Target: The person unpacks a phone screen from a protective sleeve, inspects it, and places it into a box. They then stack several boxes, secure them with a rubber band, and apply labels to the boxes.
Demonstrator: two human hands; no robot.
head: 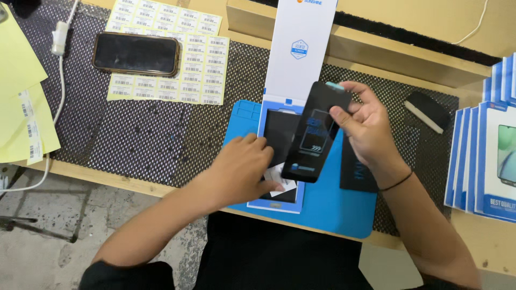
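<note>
Far to the left of the left hand [244, 169], a dark phone [135, 53] lay face up on sheets of pale yellow barcode labels [185, 51]. Beyond it ran a white cable [60, 64] with a small adapter, beside yellow paper sheets [19, 96] (some bore barcode stickers). All rested on a black mesh mat [140, 134] covering the wooden tabletop [484, 241]. Just right of the right hand [365, 126] sat a black block with a white strip [427, 111], and further right stood a row of blue-and-white boxes [492, 156]. Behind both hands ran a raised wooden ledge [398, 51].
</note>
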